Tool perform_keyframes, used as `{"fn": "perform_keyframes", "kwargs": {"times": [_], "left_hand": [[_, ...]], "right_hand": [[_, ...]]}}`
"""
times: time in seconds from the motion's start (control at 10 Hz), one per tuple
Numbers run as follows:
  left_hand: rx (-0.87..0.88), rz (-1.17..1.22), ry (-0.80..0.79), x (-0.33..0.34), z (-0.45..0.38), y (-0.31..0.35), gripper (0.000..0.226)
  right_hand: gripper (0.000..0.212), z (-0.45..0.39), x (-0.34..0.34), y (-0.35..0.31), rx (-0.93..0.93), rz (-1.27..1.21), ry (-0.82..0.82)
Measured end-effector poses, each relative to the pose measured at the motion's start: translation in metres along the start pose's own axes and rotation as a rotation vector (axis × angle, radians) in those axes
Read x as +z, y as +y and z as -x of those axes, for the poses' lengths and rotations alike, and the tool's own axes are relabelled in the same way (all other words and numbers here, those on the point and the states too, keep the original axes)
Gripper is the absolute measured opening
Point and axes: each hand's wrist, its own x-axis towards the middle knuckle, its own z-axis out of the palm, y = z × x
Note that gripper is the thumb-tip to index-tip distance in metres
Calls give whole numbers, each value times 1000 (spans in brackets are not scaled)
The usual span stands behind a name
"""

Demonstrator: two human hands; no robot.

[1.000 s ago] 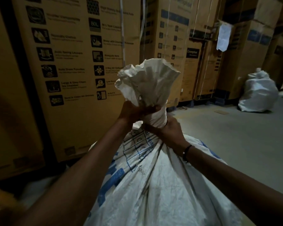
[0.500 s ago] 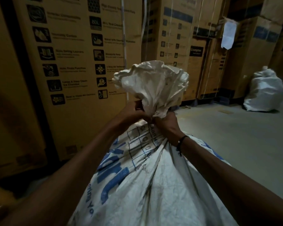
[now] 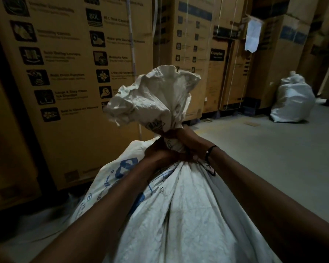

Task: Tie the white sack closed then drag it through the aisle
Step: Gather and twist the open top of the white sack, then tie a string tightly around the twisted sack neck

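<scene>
— Where is the sack, and what have the hands got?

— I see the white sack (image 3: pixel 179 215) right below the camera, bulging up between both forearms. Its mouth is bunched into a narrow neck (image 3: pixel 172 141), with the loose top flaring above it like a crumpled ruffle. My right hand (image 3: pixel 190 143) is wrapped round that neck, fingers curled tight on the cloth. My left hand (image 3: pixel 160 154) sits just under it and touching it, fingers also curled into the gathered cloth at the base of the neck.

— Any tie on it?

— I cannot tell; the hands cover the neck. A dark band (image 3: pixel 210 150) circles the right wrist.

— What can you read?

— On the sack, blue print runs down its left flank, but only stray letters show. Black print on the flare near the right hand is folded and unreadable. Left of the sack stands a tall cardboard box (image 3: pixel 74 82) with rows of black icons and captions; "80L" is clear, "Mosquito Nets" and "Large & Easy Clean Ice Chamber" are just readable, the rest blurred. Behind the sack, further boxes (image 3: pixel 194 44) carry a dark label that seems to read "Crompton".

— Anything else?

— A second white sack (image 3: pixel 292 99) sits on the grey floor (image 3: pixel 264 158), well apart to the right of mine, against the boxes. A white paper sheet (image 3: pixel 252 37) hangs high on the boxes above it.
</scene>
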Motion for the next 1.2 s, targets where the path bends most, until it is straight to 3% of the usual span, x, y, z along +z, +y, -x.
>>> {"fn": "perform_keyframes", "kwargs": {"times": [0.1, 0.2, 0.3, 0.4, 0.5, 0.6, 0.7, 0.8, 0.9, 1.0, 1.2], "left_hand": [[-134, 599, -254, -18, 14, 10, 85], [-257, 56, -60, -9, -8, 45, 38], [-180, -37, 66, -15, -5, 56, 32], [-14, 814, 144, -10, 40, -3, 62], [-27, 871, 249, -21, 44, -3, 54], [4, 751, 385, -28, 46, 6, 71], [-36, 713, 426, -29, 52, 5, 74], [-54, 718, 424, -31, 57, 6, 65], [-51, 758, 334, -36, 58, 3, 79], [-41, 720, 214, -43, 63, -3, 90], [119, 996, 68, -44, 68, -29, 89]], "right_hand": [[29, 0, 0, -5, -43, 30, -66], [43, 1, -1, -7, -41, -35, -160], [40, 6, -6, -5, 68, -134, -255], [24, 6, -10, 3, 163, -246, -296], [26, 6, -7, 7, 138, -231, -272], [26, 11, -4, 12, 32, -213, -243], [51, 22, -13, 19, -50, -230, -124], [66, 38, -23, 24, -141, -30, 57], [38, 57, -22, 29, -259, 108, 254], [26, 74, -16, 25, -363, 217, 281], [14, 93, -4, 4, -447, 284, 326]]}}
